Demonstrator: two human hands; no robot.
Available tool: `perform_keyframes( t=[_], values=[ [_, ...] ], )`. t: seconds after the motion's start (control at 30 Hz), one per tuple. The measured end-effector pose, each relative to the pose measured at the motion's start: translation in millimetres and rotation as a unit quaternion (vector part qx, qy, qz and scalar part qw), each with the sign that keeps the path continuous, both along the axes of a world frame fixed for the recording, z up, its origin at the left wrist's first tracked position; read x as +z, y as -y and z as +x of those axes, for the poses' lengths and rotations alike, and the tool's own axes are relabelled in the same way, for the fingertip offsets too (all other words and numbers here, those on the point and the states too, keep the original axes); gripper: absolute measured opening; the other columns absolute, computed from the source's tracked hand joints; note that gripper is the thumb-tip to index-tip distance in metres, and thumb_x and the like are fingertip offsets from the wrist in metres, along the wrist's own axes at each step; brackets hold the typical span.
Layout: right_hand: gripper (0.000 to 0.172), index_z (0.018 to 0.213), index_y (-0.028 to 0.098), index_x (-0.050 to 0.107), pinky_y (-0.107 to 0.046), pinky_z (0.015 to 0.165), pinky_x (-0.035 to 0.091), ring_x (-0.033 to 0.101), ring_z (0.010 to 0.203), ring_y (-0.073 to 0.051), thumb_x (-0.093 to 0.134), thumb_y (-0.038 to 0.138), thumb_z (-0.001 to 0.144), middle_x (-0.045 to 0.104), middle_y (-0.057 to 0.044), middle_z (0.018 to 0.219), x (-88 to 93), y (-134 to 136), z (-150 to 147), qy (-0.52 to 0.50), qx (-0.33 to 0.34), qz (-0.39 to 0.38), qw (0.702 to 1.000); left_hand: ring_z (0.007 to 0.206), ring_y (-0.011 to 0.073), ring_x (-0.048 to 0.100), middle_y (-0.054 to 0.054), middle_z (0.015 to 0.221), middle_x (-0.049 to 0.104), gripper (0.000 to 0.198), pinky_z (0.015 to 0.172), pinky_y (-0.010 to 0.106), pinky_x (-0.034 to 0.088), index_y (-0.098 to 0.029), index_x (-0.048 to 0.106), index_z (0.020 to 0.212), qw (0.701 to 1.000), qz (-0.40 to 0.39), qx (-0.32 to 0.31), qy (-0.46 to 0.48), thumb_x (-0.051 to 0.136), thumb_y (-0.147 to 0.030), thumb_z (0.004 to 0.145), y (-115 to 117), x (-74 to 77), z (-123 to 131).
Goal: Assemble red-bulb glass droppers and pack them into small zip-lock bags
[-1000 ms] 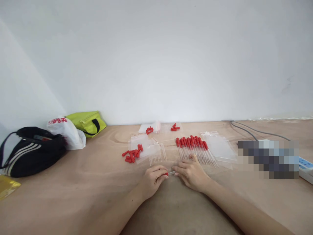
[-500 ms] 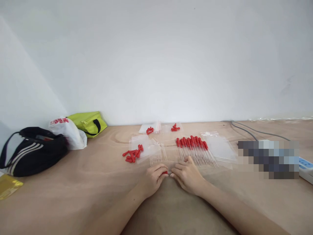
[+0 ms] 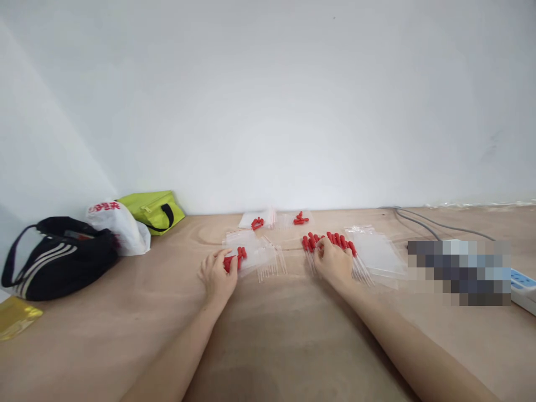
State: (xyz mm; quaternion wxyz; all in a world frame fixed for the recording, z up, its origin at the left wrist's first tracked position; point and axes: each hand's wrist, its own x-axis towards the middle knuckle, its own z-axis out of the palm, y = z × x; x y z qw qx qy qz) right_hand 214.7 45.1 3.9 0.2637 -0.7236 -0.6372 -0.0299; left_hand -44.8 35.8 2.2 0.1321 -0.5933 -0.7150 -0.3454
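Note:
My left hand rests on the wooden table with its fingers curled onto a small pile of loose red rubber bulbs, pinching one. My right hand lies over a row of assembled droppers with red bulbs, its fingers bunched together; whatever they hold is hidden. Between the hands lies a bundle of bare clear glass tubes on a clear bag.
Clear zip bags lie right of the dropper row. Two small bags with red bulbs sit by the wall. At the left stand a black striped bag, a white plastic bag and a green pouch. A power strip and grey cables are at the right.
The hands were together near me, joining a red bulb and a glass tube. They have moved apart and forward: the left to the loose bulbs, the right to the dropper row.

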Motion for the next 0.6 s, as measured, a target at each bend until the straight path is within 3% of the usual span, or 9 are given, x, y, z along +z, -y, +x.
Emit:
perform_keyframes(
  t=[0.1,0.33,0.6],
  values=[
    [0.015,0.084,0.016,0.056,-0.033,0.068,0.022,0.059,0.068,-0.02,0.042,0.02,0.078,0.066,-0.006,0.072,0.8,-6,-5,0.021,-0.016,-0.045,0.999,0.094,0.0295,0.049,0.009,0.097,0.058,0.023,0.078,0.042,0.035,-0.021,0.063,0.094,0.998,-0.047,0.033,0.026,0.052,-0.031,0.077,-3,-0.1,-8],
    [0.021,0.087,0.016,0.058,-0.038,0.072,0.023,0.057,0.08,-0.025,0.043,0.03,0.081,0.066,-0.011,0.082,0.2,0,-11,0.077,0.022,-0.038,0.996,0.099,0.0255,0.049,0.007,0.103,0.057,0.02,0.083,0.039,0.033,-0.022,0.066,0.084,0.998,-0.058,-0.017,0.014,0.052,-0.035,0.078,-5,-2.6,-6],
    [0.024,0.078,0.016,0.062,-0.038,0.071,0.024,0.055,0.083,-0.025,0.042,0.028,0.082,0.065,-0.011,0.084,2.1,6,-28,0.087,0.071,0.001,0.994,0.1,0.027,0.047,0.009,0.106,0.058,0.019,0.091,0.046,0.023,-0.022,0.065,0.083,0.99,-0.014,-0.041,-0.133,0.058,-0.037,0.073,-16,-1.9,6]
  ],
)
